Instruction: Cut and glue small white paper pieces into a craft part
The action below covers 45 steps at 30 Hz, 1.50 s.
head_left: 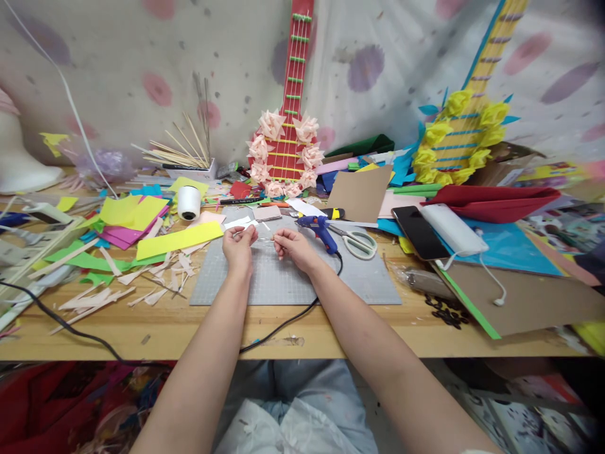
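Note:
Above the grey cutting mat (293, 284), my left hand (239, 249) and my right hand (293, 247) face each other a short way apart, both with fingers closed in a pinch. A thin, shiny, see-through strip (265, 239) spans the gap between them, and each hand grips one end. Its exact kind is too small to make out. Small white paper pieces (243, 222) lie just beyond my left hand. To the right of my right hand rest a blue glue gun (319, 230) and scissors with pale handles (360, 244).
Behind the mat stands a red paper guitar (293, 145) with pink flowers; a yellow one (456, 139) is at right. Paper scraps (161, 277) and a yellow strip (179, 241) cover the left. A phone (418, 232) lies right. The glue gun's black cord (283, 325) crosses the front.

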Tool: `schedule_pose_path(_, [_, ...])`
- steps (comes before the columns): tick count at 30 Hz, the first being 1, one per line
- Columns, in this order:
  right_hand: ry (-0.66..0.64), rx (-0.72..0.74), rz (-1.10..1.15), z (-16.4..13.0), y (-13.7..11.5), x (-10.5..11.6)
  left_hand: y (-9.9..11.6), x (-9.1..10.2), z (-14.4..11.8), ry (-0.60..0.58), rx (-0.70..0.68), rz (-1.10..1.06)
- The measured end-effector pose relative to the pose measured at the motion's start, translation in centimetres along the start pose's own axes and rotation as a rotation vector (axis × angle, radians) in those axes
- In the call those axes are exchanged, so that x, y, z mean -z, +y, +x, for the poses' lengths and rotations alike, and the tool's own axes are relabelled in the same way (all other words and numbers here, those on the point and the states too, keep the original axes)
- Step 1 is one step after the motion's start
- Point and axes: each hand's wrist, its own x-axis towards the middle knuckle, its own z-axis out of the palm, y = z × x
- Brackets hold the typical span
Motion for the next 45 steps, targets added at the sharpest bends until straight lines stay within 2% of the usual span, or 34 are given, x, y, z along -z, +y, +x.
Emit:
schedule_pose_path(5, [0.027,0.03,-0.146,0.1,0.3,-0.3,-0.3,-0.2,-0.2,-0.089,-0.042,0.074])
schedule_pose_path(12, [-0.002,0.057,-0.246,0.4,0.8,-0.4,-0.7,-0.1,-0.7,-0.208,-0.106,0.325])
schedule_pose_path(17, [-0.021,0.055,-0.234,0.4,0.9,-0.5,-0.4,-0.1,-0.9,-0.182,-0.072,0.272])
schedule_pose_path(23, [-0.028,0.039,-0.173,0.1,0.6,-0.6,-0.4,-0.4,-1.2,-0.231,0.007,0.195])
schedule_pose_path(27, [0.003,0.04,-0.179,0.0,0.4,-0.5,-0.6,-0.2,-0.7,-0.176,0.068,0.144])
schedule_pose_path(31, [0.012,0.034,-0.188,0.0,0.3,-0.5,-0.6,-0.1,-0.4,-0.081,0.017,0.154])
schedule_pose_path(35, [0.026,0.046,-0.203,0.1,0.4,-0.5,-0.6,-0.2,-0.5,-0.073,-0.022,0.166])
schedule_pose_path(38, [0.045,0.072,-0.243,0.3,0.8,-0.4,-0.5,-0.4,-0.9,-0.105,-0.006,0.183])
schedule_pose_path(41, [0.052,0.106,-0.305,0.5,1.1,-0.2,-0.6,-0.4,-1.1,-0.19,0.01,0.267])
schedule_pose_path(45, [0.051,0.099,-0.325,0.5,1.3,-0.2,-0.8,0.0,-0.9,-0.288,-0.089,0.435])
